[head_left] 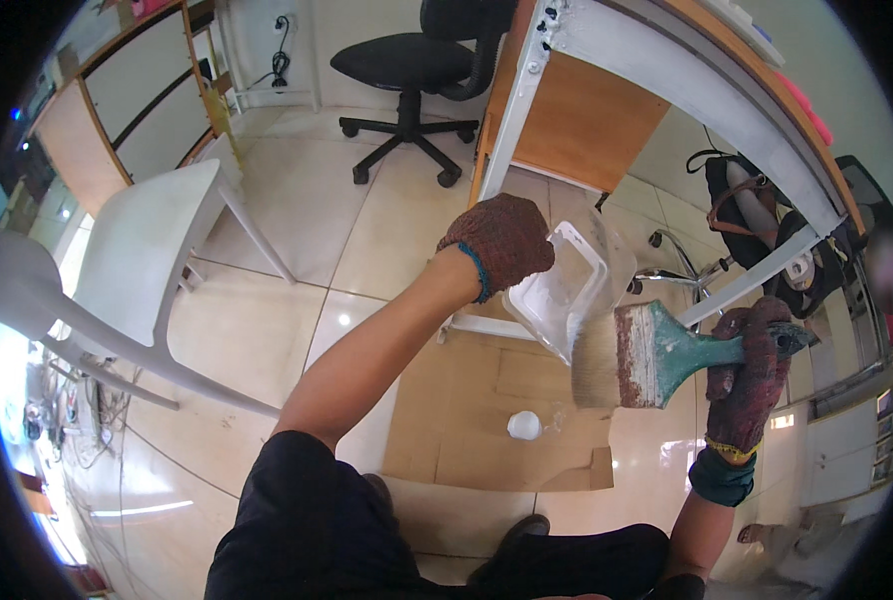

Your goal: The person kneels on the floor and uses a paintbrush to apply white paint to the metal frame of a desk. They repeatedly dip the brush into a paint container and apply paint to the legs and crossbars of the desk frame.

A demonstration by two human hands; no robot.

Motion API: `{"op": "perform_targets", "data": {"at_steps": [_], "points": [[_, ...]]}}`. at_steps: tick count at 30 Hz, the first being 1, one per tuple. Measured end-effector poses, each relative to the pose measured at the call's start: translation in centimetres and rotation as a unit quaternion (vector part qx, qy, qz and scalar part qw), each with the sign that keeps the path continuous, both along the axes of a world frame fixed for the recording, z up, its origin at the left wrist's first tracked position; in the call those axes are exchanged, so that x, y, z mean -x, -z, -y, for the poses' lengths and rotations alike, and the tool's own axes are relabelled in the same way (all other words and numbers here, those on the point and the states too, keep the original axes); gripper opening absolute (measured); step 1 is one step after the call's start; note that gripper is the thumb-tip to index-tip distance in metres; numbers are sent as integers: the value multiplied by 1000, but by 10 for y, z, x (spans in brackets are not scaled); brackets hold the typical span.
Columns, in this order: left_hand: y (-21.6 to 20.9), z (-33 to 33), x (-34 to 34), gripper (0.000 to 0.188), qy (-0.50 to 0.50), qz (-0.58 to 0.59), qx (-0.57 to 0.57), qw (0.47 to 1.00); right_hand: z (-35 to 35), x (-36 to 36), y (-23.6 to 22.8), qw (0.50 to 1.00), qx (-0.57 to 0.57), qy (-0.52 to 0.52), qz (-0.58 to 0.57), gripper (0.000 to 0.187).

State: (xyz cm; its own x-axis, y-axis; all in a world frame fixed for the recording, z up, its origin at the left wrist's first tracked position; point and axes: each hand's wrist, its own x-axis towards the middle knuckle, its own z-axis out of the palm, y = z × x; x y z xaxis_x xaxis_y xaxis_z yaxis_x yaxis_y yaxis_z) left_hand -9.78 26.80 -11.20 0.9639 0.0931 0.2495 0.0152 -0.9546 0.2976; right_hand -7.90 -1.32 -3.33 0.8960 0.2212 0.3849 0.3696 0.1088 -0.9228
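Note:
My left hand (500, 245), in a dark brown knitted glove, is closed around the edge of a clear plastic container (530, 318). The container is tilted, and white paint (557, 285) coats its inside. In the fist of my gloved right hand (752, 370) is the teal handle of a wide paintbrush (667, 360). Its pale bristles point left and reach the container's near edge in this view; whether they touch it I cannot tell. Beyond both hands stands a wooden-topped table with a white metal frame (657, 65), one leg close behind my left hand.
Under the table edge lies flat brown cardboard (447, 425) with a small round white piece (525, 426) on it. A white plastic chair (132, 260) stands left, a black swivel chair (407, 70) at the back. Bags (757, 205) hang at the right; cables (92, 415) lie far left.

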Motion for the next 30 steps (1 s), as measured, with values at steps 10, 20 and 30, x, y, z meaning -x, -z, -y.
{"op": "perform_targets", "data": {"at_steps": [10,20,30], "points": [[-75,-19,28,29,-90,25,-4,996,-7,-20,-42,962,31,13,272,22],[-66,-46,24,20,-87,66,-66,992,13,-48,-57,970,-92,-132,182,32],[-98,-19,38,31,-159,43,42,986,-39,-49,-50,895,-100,65,430,30]]}}
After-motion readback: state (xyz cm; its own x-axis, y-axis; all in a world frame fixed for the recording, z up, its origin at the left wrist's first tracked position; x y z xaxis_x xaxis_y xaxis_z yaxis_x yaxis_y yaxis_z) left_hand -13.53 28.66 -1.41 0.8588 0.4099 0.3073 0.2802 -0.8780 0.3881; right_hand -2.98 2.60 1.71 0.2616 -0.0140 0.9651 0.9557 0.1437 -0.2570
